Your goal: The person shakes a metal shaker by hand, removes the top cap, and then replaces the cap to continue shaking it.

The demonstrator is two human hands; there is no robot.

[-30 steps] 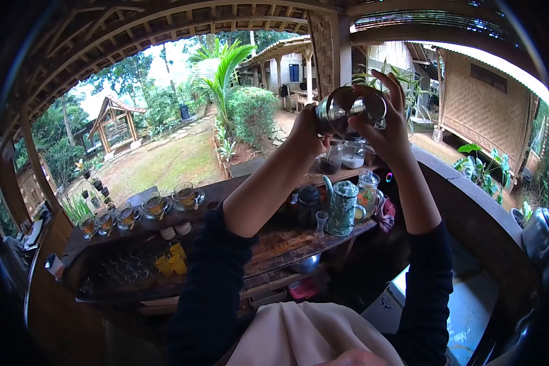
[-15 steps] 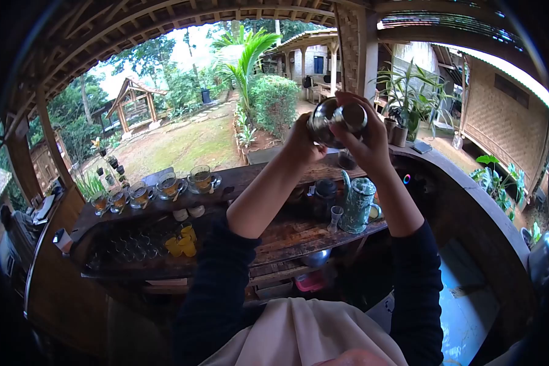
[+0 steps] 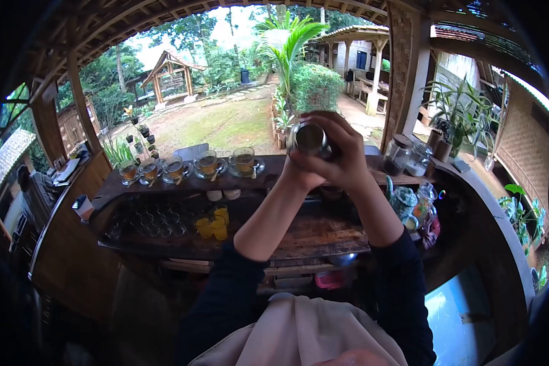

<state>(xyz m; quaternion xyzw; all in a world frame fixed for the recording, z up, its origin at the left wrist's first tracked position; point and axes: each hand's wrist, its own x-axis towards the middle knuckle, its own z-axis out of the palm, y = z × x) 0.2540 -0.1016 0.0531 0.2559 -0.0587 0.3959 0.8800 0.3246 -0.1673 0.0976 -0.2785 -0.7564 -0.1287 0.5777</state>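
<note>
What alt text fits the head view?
The left hand and right hand hold a glass jar raised above a wooden counter. Glass cups of tea line its far edge, yellow cups and a green teapot sit nearer, and a garden lies beyond.

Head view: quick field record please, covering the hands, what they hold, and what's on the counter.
left hand: on glass jar, left side
right hand: wrapped over the jar
jar position: held up above wooden counter
back ledge: row of filled tea glasses
counter: yellow cups, green kettle at right
</note>
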